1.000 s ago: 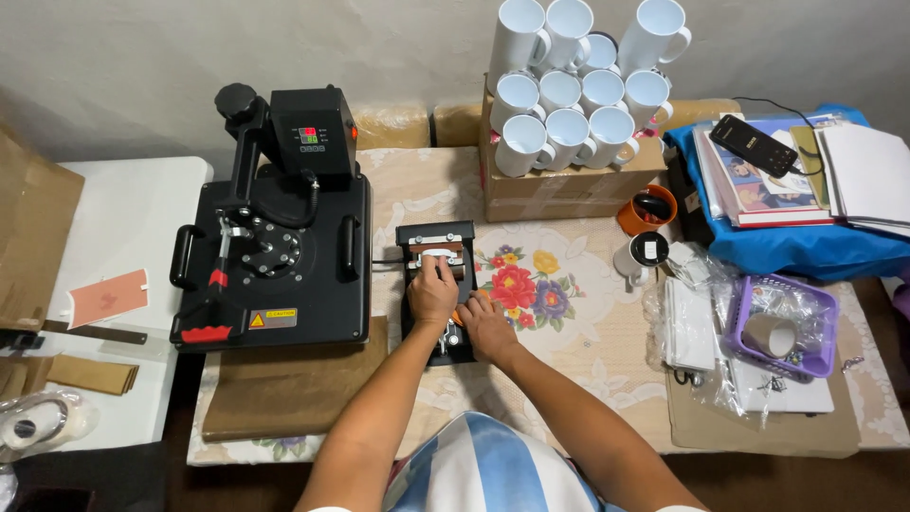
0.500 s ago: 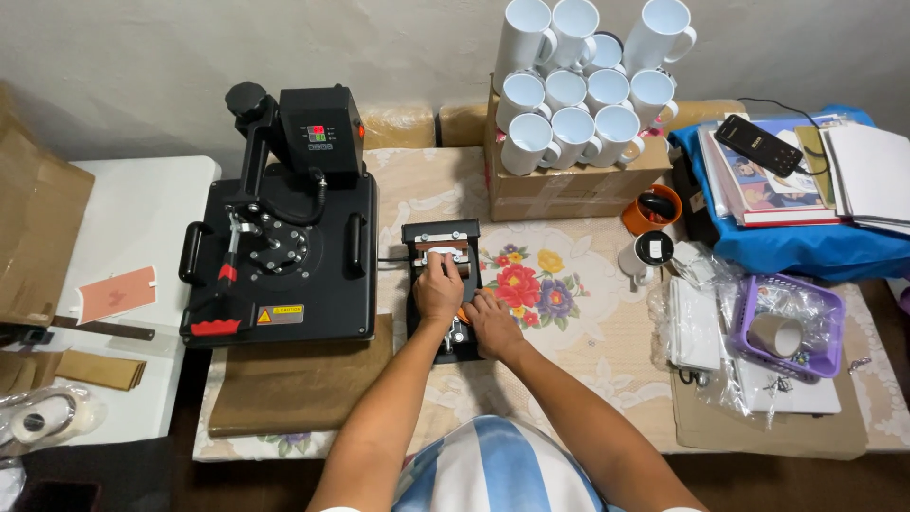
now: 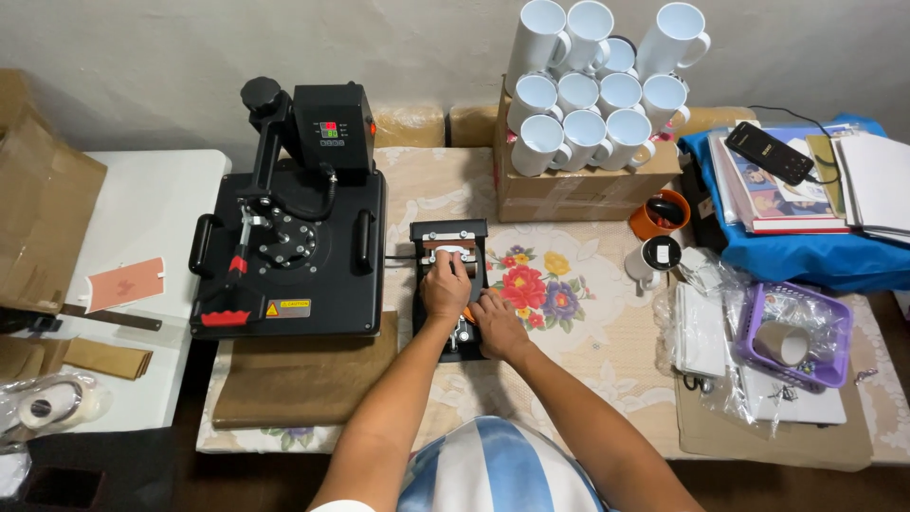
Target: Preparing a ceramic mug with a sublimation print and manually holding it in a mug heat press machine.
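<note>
- A roll of tape (image 3: 38, 408) lies at the far left edge, below a small orange card (image 3: 125, 283) on the white side table (image 3: 152, 199).
- A black flat heat press (image 3: 289, 237) sits shut on the patterned tablecloth (image 3: 588, 332).
- Just right of it stands the small black mug press (image 3: 450, 284), a white mug (image 3: 453, 254) lying in its cradle.
- The left hand (image 3: 444, 289) lies over the mug, fingers curled around it.
- The right hand (image 3: 495, 322) is closed on the mug press's lower part; what it grips is hidden.
- Stacked white mugs (image 3: 592, 85) rest on a cardboard box (image 3: 569, 190).
- A purple basket (image 3: 796, 332) holds wrapped items at the right.
</note>
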